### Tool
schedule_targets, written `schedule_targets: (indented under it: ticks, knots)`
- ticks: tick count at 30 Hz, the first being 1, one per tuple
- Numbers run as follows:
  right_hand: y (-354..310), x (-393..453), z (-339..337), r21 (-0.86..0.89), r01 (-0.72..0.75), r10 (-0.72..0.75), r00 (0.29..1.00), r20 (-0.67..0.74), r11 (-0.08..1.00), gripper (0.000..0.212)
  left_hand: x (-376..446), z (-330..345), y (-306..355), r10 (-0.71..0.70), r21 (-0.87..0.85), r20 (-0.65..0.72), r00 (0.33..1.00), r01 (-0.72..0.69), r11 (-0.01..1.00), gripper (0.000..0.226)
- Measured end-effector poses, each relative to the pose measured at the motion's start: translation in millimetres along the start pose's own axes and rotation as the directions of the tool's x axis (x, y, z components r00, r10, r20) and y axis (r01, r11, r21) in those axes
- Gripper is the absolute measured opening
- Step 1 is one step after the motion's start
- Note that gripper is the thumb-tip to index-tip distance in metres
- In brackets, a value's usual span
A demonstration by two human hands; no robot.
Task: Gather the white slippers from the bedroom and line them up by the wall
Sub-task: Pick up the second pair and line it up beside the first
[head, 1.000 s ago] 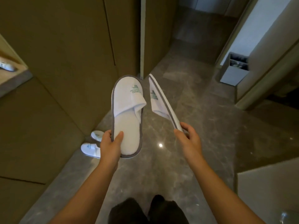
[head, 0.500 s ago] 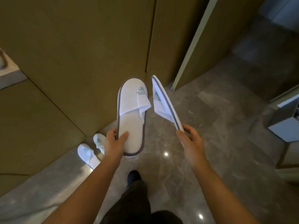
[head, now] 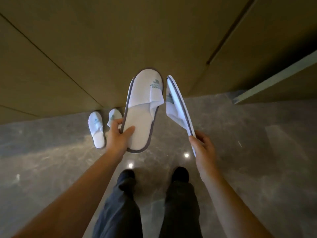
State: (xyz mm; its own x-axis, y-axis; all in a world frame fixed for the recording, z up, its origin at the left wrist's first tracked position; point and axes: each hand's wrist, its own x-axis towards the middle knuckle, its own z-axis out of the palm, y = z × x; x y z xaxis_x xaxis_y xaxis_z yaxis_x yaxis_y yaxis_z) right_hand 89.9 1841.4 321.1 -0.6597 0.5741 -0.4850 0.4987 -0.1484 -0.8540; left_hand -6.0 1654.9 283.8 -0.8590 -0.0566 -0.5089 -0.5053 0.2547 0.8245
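Observation:
My left hand grips the heel of a white slipper with a grey rim and a green logo, its insole facing me. In my right hand I pinch the heel of a second white slipper, turned edge-on. Both are held up in the air in front of the brown panelled wall. Two more white slippers lie on the floor at the wall's foot, toes to the wall: one in full view, the other partly hidden behind my left hand.
The floor is polished grey marble with light spots. My two legs in dark trousers and dark shoes stand just short of the wall. A pale door edge juts out at the right.
The view has turned to face the wall head-on and closer. The slippers on the floor now lie just left of my left hand. Both held slippers stay in my grip.

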Motion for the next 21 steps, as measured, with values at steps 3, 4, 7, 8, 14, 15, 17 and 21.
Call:
schedule_targets:
  ticks: [3, 4, 7, 8, 14, 15, 17, 21]
  knots:
    - [33.9, 56.9, 3.5, -0.043, -0.006, 0.009, 0.996, 0.084, 0.999, 0.017, 35.5, 32.8, -40.0, -0.070, -0.075, -0.058, 0.996, 0.066, 0.995, 0.025]
    - [48.4, 75.2, 7.1, -0.049, -0.008, 0.013, 0.995, 0.102, 0.999, 0.017, 48.4, 44.2, -55.6, -0.088, -0.098, -0.072, 0.994, 0.081, 0.992, 0.025]
    - [101.1, 128.8, 20.6, -0.057, -0.038, 0.045, 0.992, 0.121, 0.998, 0.019, 86.5, 79.8, -107.9, -0.136, -0.137, -0.090, 0.987, 0.123, 0.983, 0.026]
    - [121.4, 147.1, 25.8, -0.058, -0.043, 0.049, 0.993, 0.111, 0.997, 0.018, 100.8, 91.7, -125.7, -0.142, -0.149, -0.085, 0.986, 0.128, 0.980, 0.026]
    - [257.3, 248.2, 61.6, -0.017, -0.115, 0.116, 0.990, 0.078, 0.993, 0.012, 192.6, 150.5, -246.3, -0.117, -0.147, -0.089, 0.989, 0.104, 0.984, 0.023]
    - [280.4, 264.8, 67.4, 0.013, -0.161, 0.160, 0.984, 0.084, 0.987, 0.016, 207.4, 156.8, -267.6, -0.110, -0.134, -0.094, 0.990, 0.097, 0.986, 0.024]
    - [323.7, 296.3, 78.3, 0.069, -0.244, 0.237, 0.967, 0.092, 0.967, 0.018, 235.8, 167.9, -306.5, -0.101, -0.101, -0.102, 0.990, 0.091, 0.991, 0.024]
    - [392.1, 350.0, 93.8, 0.095, -0.196, 0.189, 0.979, 0.074, 0.976, 0.021, 292.3, 193.5, -365.6, -0.069, -0.051, -0.114, 0.991, 0.064, 0.997, 0.026]
